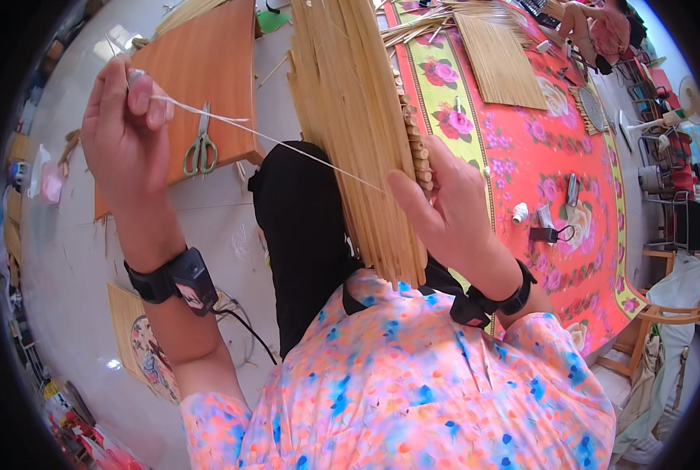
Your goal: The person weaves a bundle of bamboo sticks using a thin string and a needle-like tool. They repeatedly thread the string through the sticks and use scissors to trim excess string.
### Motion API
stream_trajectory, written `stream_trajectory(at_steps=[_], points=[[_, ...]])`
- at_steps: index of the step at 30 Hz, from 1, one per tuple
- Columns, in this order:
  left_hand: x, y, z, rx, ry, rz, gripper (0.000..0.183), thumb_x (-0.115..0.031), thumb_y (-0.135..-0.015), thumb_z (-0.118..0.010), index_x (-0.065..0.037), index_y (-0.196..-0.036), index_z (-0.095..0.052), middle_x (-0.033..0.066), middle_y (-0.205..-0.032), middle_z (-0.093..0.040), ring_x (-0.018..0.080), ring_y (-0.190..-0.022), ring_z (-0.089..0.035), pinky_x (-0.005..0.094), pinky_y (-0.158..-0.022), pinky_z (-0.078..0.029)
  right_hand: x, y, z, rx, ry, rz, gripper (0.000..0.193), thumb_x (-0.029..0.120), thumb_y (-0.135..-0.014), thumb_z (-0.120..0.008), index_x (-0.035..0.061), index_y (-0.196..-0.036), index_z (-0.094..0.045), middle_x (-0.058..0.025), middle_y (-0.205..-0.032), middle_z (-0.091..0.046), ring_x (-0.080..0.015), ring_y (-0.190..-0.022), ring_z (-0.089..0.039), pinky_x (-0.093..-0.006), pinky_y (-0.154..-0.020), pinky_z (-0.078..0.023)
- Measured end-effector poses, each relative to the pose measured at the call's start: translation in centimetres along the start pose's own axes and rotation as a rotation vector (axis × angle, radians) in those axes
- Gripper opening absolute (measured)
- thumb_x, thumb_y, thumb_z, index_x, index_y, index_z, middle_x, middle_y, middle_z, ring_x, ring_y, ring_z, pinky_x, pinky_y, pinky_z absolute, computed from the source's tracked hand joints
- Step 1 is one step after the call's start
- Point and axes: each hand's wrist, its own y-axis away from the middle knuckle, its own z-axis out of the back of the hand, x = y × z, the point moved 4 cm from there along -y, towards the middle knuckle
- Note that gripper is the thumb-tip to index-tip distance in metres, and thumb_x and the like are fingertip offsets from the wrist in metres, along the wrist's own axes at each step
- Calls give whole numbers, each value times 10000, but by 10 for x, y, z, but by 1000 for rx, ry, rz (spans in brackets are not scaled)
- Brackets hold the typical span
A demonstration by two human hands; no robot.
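A long panel of flat straw-coloured reed strips [350, 117] lies across my lap and stretches away from me. My right hand [448, 207] grips its right edge, thumb on top, where a row of cut round stalk ends [422, 160] shows. Raised at the left, my left hand [126, 117] pinches a white thread [287, 146]. The thread runs taut from those fingers down to the panel near my right thumb. A thin, needle-like point [112, 45] sticks up above the left fingertips, and something silvery [136, 75] sits at one finger.
Green-handled scissors [201, 153] lie on the orange-brown wooden table [224, 70] at left. On the red floral cloth [538, 290] at right are a finished-looking reed mat [502, 63], loose stalks [420, 30] and a white thread spool [520, 212]. Another person [604, 35] sits far right.
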Motion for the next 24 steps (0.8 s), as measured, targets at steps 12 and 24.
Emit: stream_trajectory(at_steps=[12, 24], points=[[-9, -14, 22, 35, 6, 14, 207, -120, -1035, -539, 23, -1138, -649, 9, -679, -445, 108, -589, -379, 251, -563, -334, 13, 25, -18, -188, -17, 111, 277, 115, -859, -711, -16, -1084, -616, -98, -781, -620, -143, -633, -582, -312, -569, -455], [47, 7, 43, -165, 10, 120, 154, -142, -1008, -607, 0, -1061, -632, 36, -702, -540, 113, -576, -471, 259, -538, -412, 10, 28, -4, -176, -77, -69, 151, 97, -840, -724, -7, -920, -649, -95, -611, -579, -134, -512, -518, -315, -500, -412]])
